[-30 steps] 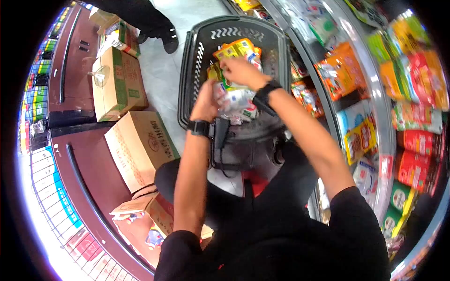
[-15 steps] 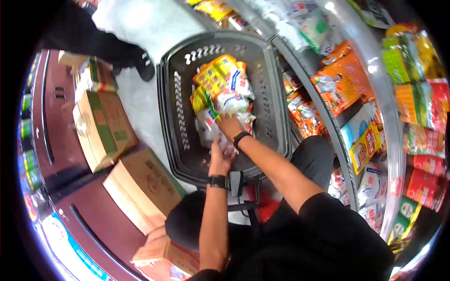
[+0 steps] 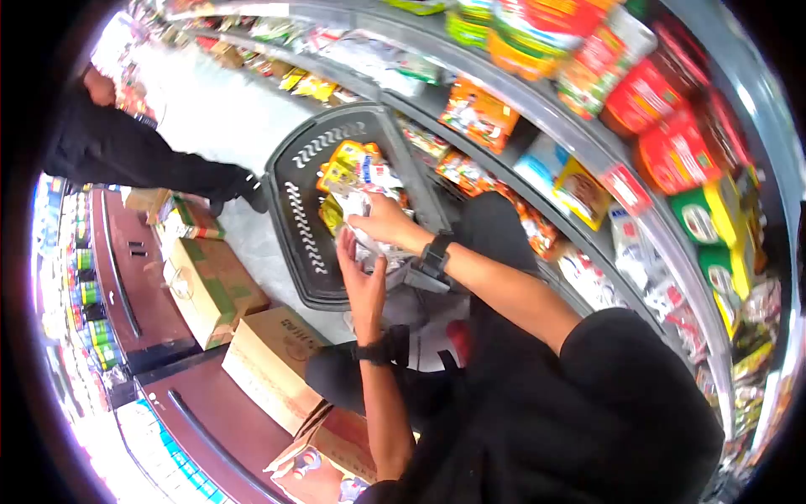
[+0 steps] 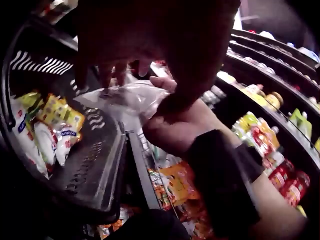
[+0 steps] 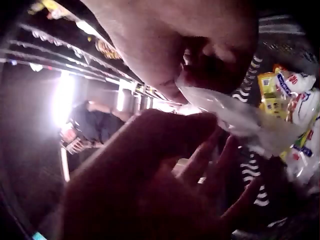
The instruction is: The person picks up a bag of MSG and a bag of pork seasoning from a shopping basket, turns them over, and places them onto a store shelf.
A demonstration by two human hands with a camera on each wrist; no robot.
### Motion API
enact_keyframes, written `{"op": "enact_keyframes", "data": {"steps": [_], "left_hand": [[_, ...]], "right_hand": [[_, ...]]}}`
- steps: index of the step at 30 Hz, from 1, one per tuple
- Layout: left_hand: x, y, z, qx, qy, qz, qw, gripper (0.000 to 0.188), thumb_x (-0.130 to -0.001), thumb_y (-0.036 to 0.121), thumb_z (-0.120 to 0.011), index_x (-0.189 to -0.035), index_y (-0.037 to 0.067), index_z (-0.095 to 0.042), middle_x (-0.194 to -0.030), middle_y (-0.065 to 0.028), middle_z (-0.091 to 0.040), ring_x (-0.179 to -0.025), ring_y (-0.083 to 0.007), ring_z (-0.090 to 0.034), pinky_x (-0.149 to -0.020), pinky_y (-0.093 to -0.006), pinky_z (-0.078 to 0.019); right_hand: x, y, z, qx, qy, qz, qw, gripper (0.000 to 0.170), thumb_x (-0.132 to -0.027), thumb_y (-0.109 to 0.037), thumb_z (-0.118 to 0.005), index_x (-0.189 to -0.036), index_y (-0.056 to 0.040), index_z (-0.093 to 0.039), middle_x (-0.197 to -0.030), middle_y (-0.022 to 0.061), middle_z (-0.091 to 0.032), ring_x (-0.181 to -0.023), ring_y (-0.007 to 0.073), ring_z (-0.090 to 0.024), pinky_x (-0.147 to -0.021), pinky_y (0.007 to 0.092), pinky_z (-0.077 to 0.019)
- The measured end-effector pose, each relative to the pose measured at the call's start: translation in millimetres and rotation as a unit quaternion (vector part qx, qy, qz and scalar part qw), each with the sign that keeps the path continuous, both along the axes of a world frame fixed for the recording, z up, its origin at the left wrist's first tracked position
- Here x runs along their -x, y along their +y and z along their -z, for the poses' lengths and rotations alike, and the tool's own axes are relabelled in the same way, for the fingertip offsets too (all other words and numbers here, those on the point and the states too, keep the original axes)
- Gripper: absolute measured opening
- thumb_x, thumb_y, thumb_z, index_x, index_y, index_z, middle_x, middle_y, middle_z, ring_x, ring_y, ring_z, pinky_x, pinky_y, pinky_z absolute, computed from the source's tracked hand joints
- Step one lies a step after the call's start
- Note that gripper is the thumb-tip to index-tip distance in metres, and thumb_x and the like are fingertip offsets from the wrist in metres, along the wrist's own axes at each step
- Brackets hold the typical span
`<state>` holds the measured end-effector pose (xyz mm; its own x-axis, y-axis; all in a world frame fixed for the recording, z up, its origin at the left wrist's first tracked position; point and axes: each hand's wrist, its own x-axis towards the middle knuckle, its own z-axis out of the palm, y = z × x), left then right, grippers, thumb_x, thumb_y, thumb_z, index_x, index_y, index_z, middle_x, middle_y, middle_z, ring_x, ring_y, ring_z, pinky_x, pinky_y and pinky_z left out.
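My right hand (image 3: 388, 222) pinches a translucent plastic bag (image 4: 125, 98) over the basket, with its fingers curled in at the bag's edge. Close below it, my left hand (image 3: 364, 287) has its fingers extended and its thumb apart, right beside the bag. In the right wrist view the bag (image 5: 245, 117) hangs from the upper hand, its contents not visible. Below both hands is a black shopping basket (image 3: 295, 260). Yellow packets (image 4: 62, 114) and white packets (image 4: 45, 137) lie together inside it.
Shelves of bagged goods run along the right, with orange packets (image 3: 478, 113) and red packets (image 3: 672, 151). Cardboard boxes (image 3: 273, 365) stand on the left by brown cabinets (image 3: 138, 286). Another person's dark trouser leg (image 3: 151, 160) is beyond the basket.
The view has swung, so the shelves fill more of the upper right. My hands have risen from among the packets in the basket, the right one now with the plastic bag.
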<state>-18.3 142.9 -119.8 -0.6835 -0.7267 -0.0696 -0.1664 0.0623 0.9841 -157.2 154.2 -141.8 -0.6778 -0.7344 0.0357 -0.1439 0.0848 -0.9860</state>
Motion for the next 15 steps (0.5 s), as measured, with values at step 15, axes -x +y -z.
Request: {"op": "enact_keyframes", "data": {"steps": [15], "left_hand": [[-40,179,-73,-0.348,0.185,0.076,0.916,0.041,-0.09,-0.002,-0.054,-0.13,0.0,-0.043,-0.121,-0.0112,-0.058,-0.108,-0.0208,-0.06,-0.092,-0.0351,-0.0493]], "right_hand": [[-62,316,-95,0.0,0.132,0.123,0.984,0.045,-0.081,-0.011,-0.071,-0.12,-0.0016,-0.052,-0.106,0.0115,-0.061,-0.097,0.0218,-0.062,-0.081,0.0331,-0.0506]]}}
